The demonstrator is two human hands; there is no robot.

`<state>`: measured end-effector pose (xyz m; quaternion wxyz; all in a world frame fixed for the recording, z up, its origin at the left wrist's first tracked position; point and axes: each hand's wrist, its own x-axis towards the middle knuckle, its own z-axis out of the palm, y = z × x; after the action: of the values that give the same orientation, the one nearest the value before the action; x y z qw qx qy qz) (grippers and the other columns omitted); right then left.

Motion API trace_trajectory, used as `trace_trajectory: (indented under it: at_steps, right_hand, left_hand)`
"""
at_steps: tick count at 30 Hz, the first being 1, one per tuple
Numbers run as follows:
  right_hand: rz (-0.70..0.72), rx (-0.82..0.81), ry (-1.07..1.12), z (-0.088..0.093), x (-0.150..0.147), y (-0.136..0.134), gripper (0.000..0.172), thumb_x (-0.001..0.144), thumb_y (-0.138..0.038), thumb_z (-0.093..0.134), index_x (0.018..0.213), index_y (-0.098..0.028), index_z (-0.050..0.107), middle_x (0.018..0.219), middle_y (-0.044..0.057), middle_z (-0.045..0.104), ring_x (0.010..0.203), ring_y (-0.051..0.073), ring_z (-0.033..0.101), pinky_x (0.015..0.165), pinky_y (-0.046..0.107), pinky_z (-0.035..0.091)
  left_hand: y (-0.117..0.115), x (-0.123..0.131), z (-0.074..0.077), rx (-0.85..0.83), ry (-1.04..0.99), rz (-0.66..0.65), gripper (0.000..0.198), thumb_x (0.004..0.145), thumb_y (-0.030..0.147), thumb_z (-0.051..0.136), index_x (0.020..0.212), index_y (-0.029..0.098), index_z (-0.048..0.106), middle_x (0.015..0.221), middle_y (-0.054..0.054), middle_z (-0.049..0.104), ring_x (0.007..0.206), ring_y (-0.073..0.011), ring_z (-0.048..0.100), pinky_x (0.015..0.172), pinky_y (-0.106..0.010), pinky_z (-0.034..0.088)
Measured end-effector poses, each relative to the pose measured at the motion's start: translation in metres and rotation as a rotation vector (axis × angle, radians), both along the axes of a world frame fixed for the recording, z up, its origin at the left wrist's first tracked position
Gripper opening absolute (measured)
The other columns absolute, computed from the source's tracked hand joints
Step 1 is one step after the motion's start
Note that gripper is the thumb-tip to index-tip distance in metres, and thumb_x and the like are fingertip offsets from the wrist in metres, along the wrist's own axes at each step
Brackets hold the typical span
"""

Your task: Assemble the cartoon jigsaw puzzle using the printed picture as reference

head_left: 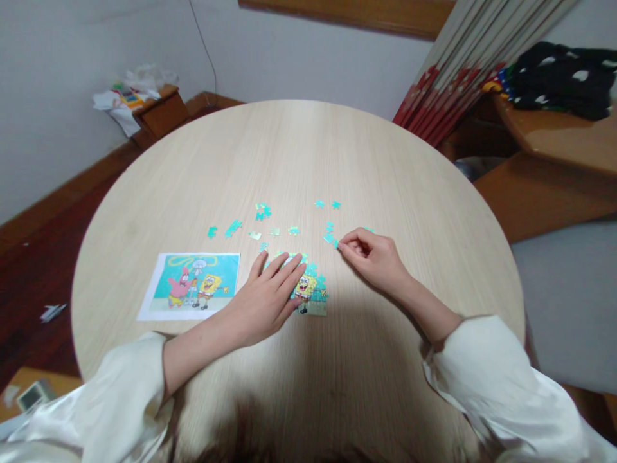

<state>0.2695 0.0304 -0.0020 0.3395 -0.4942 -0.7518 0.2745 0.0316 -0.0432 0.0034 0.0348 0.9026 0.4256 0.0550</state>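
The part-built puzzle (311, 292) lies near the person's edge of the round desk (308, 148). The left hand (270, 289) rests on it, flat, palm down and fingers spread, covering its left half. Held that way, the hand most likely pins the joined pieces so they do not slide on the smooth wood. Just beyond the puzzle's right corner, the right hand (373, 257) has its fingertips closed in a pinch on a single turquoise puzzle piece (331, 240), low over the desk. It is a fine grip that suits so small and thin a thing.

Left of the puzzle, close beside it, lies a printed cartoon picture (195, 283), flat and facing the person. It probably lies there so it can be read at a glance. Beyond the puzzle, the loose pieces (263, 211) are scattered in a loose band, apart from one another, so each shape can be seen.

The desk is pale wood grain and matte, and it is bare past the pieces. Far beyond the puzzle to the left, a wooden box (159, 112) with papers on it stands against a white wall, above a dark wooden floor (29, 257). Far to the right, a bundle of long rods (463, 71) leans, and dark clothes (559, 77) are heaped on a wooden ledge.
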Motion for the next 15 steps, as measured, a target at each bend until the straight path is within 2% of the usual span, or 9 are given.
trace_trajectory:
  at_steps: [15]
  right_hand:
    - [0.012,-0.01,0.004,-0.0001,0.0004,0.0007,0.012,0.083,-0.027,0.055,0.077,-0.018,0.062,0.056,-0.005,0.045,0.051,0.009,0.04,0.054,0.024,0.034]
  left_hand:
    - [0.0005,0.0005,0.0051,0.017,-0.035,-0.015,0.045,0.101,0.03,0.029,0.136,0.008,0.046,0.142,-0.018,0.049,0.128,-0.0327,0.044,0.108,-0.055,0.029]
